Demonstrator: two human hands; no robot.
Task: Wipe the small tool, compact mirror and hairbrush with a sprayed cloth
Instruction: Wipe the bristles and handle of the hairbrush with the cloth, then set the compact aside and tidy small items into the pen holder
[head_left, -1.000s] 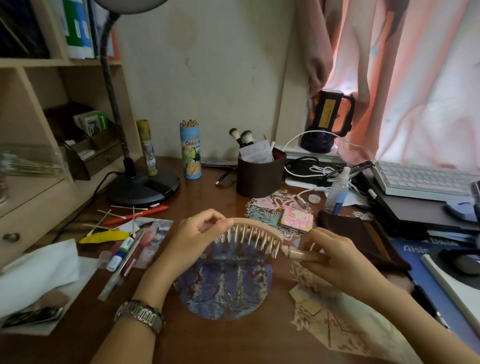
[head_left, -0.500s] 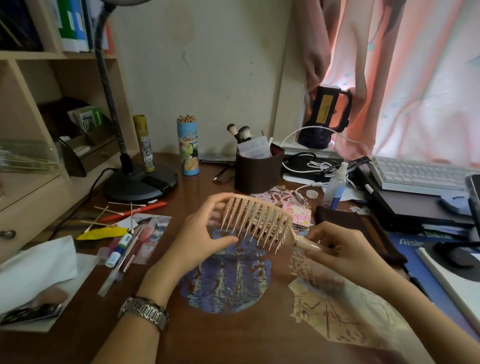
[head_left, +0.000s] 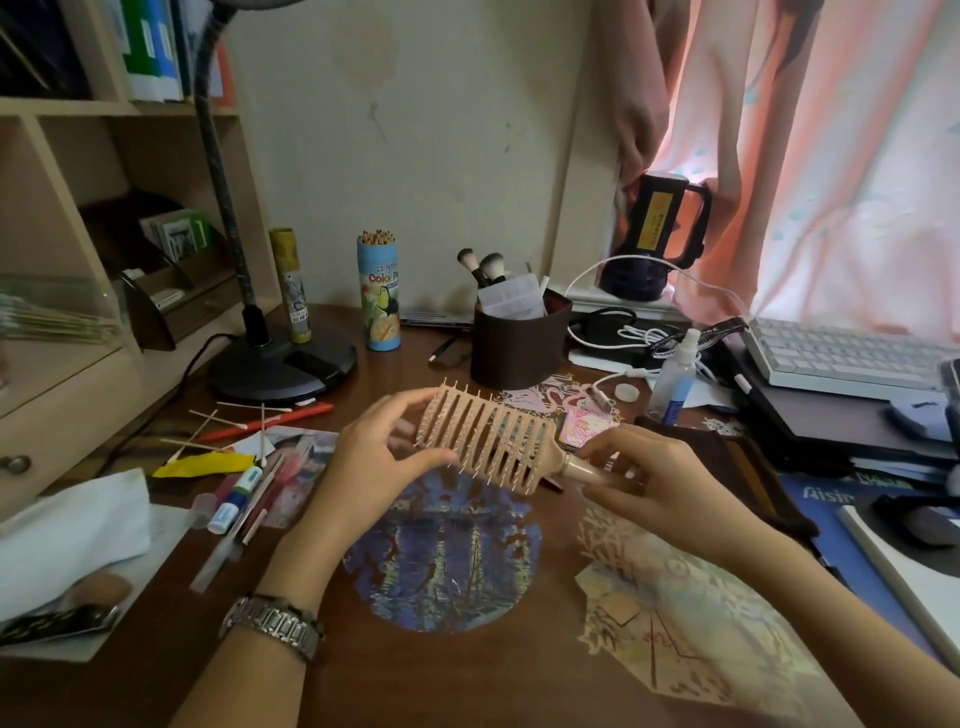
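Between the earlier frame and this one the hairbrush (head_left: 488, 447) has been rolled over: its slotted back now faces up toward the camera, with bristle tips poking past the edges, and it is held a little higher above the desk (head_left: 467, 670). The left hand (head_left: 379, 457) grips the head's far end, thumb curled under the near edge and fingers curled over the top. The right hand (head_left: 649, 483) pinches the handle (head_left: 584, 469) between thumb and fingertips.

No cloth is in either hand, so the brush is judged to be under inspection rather than being wiped. A dark brown cloth (head_left: 727, 462) lies just right of the right hand, with the spray bottle (head_left: 675, 379) standing behind it. The pink compact mirror (head_left: 587, 428) rests on the desk behind the brush handle. Which item is the small tool cannot be told, nor whether it or the mirror has been wiped. At the least, the brush's wipe seems to remain.
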